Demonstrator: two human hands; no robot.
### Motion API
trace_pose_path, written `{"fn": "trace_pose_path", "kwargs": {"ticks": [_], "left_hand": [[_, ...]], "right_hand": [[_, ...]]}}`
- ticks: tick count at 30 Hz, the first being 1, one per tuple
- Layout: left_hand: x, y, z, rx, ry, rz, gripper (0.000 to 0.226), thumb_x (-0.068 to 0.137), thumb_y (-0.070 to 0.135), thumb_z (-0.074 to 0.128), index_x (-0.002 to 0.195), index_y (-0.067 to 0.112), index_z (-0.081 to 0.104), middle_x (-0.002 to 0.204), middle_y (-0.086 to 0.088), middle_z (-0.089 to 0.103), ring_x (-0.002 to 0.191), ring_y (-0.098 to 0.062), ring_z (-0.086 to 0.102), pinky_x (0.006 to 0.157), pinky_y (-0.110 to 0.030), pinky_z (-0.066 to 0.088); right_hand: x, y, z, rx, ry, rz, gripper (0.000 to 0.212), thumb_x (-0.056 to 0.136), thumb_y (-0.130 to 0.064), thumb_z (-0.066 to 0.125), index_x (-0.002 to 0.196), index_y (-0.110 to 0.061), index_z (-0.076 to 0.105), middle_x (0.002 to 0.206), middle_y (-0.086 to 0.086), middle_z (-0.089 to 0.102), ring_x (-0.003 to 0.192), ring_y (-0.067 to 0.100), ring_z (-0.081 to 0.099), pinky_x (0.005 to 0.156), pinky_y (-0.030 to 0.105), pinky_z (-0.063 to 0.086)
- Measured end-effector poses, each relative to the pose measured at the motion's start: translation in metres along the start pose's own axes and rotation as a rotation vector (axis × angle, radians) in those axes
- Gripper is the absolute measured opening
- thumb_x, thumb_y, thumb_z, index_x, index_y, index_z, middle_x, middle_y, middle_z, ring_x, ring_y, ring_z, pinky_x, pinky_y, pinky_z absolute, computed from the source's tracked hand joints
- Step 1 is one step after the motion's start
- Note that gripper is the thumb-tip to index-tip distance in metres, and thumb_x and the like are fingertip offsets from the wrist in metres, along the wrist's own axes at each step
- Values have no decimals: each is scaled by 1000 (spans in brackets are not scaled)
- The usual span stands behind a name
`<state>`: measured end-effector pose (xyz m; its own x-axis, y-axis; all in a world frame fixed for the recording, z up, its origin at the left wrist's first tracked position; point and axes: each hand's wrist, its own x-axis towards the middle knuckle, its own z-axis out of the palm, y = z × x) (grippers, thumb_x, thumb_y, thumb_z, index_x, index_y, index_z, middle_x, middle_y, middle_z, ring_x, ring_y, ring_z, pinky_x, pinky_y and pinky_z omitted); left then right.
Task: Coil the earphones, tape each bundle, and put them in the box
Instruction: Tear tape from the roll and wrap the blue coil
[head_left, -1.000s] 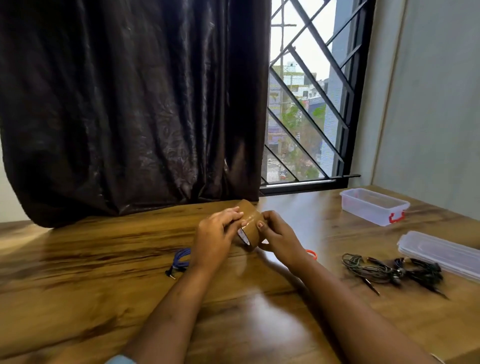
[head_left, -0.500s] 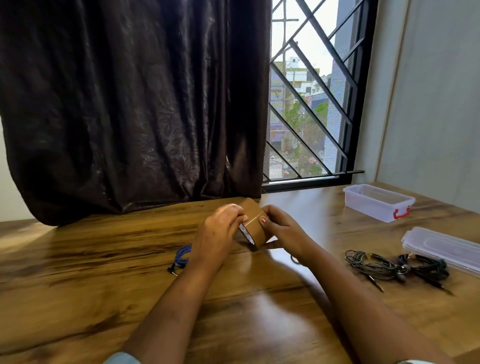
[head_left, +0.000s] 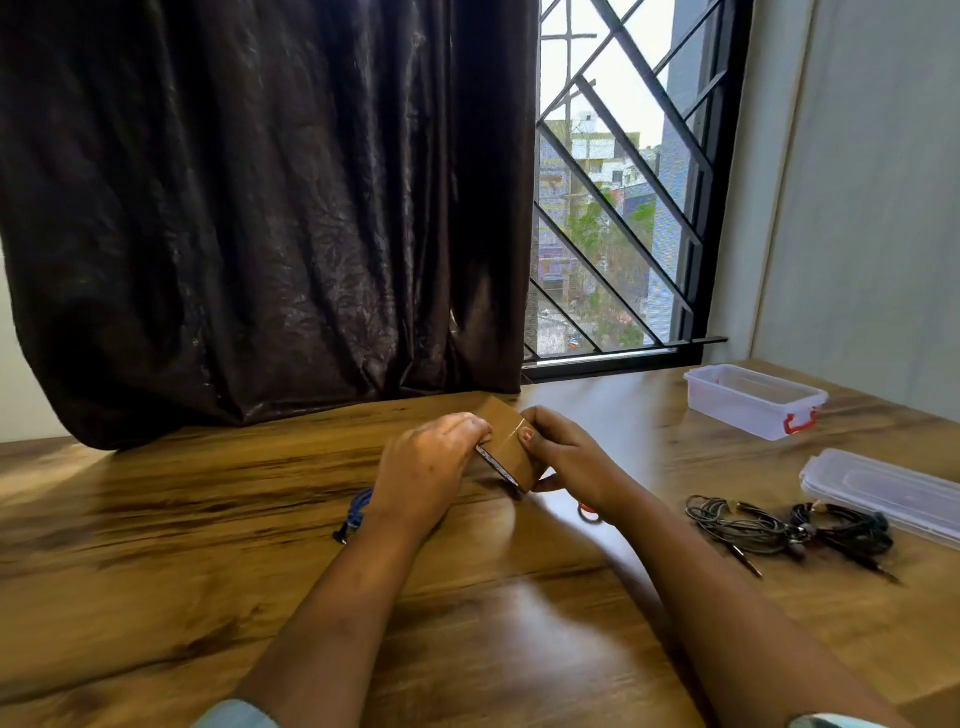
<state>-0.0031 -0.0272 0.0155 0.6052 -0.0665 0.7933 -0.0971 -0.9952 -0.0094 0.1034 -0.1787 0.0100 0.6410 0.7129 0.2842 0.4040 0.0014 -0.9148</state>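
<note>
A brown tape roll (head_left: 511, 449) is held above the wooden table (head_left: 156, 519) between both hands. My left hand (head_left: 426, 470) grips its left side with fingertips on the rim. My right hand (head_left: 563, 457) holds the right side, thumb pressed on the tape's outer face. A blue earphone (head_left: 358, 512) lies on the table, half hidden behind my left wrist. Two dark earphone tangles (head_left: 737, 525) (head_left: 841, 530) lie to the right. The clear box (head_left: 753, 400) with a red latch stands open at the back right.
The box's clear lid (head_left: 883, 491) lies at the right edge, just beyond the dark earphones. A small red object (head_left: 587, 512) peeks out under my right wrist. A dark curtain (head_left: 260, 208) and a barred window (head_left: 613, 208) stand behind the table.
Both hands keep hold of the tape roll and have turned it slightly. The view has shifted a little; the things on the table lie where they were.
</note>
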Motion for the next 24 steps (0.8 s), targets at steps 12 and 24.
{"fn": "trace_pose_path", "kwargs": {"ticks": [12,24], "left_hand": [[2,4,2,192,9,51,27,84,15,50,101,14,71,100,-2,73,81,-16,71,62,-28,56],[2,7,1,264,35,16,22,90,26,46,94,17,65,92,2,68,81,-14,64,66,-28,51]], "right_hand": [[1,0,3,-19,99,10,17,102,-22,39,92,-27,52,96,9,55,87,26,55,71,43,56],[-1,-2,4,-52,19,-3,14,102,-25,39,95,-27,50,94,2,55,85,23,55,69,35,54]]}}
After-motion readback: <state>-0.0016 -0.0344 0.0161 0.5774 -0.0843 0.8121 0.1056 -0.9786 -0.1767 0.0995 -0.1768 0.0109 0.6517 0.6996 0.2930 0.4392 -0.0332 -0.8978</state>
